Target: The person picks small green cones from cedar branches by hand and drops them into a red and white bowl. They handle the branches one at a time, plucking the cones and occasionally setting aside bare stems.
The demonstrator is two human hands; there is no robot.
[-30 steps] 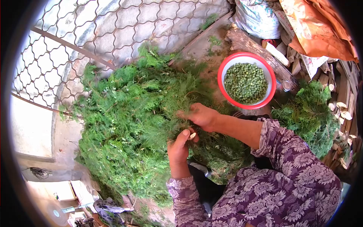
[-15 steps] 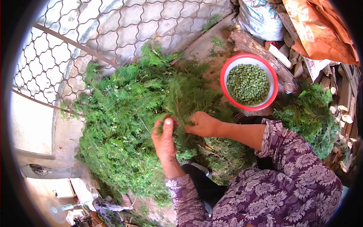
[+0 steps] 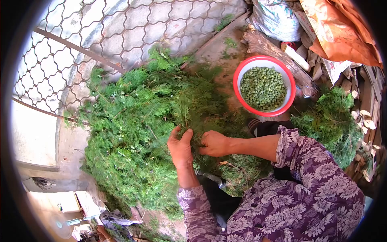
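My left hand point(image 3: 180, 148) is closed, thumb against fingers, on the base of a green sprig point(image 3: 184, 115) above a large heap of cut evergreen branches point(image 3: 133, 109). Just right of it, my right hand point(image 3: 214, 143) has its fingers curled in among foliage; what they pinch is hidden. Beyond my right forearm stands a red-rimmed white basin point(image 3: 291, 103) holding many small green cones or berries point(image 3: 264, 88).
A wire mesh point(image 3: 133, 28) borders the heap at the top left. Upper right are a log point(image 3: 278, 52), white sacks point(image 3: 276, 20), an orange sheet point(image 3: 342, 32) and stacked firewood point(image 3: 367, 117). More green branches point(image 3: 332, 121) lie at the right.
Both hands have moved slightly down, toward my body, and the left also a little to the right. The foliage between them has shifted.
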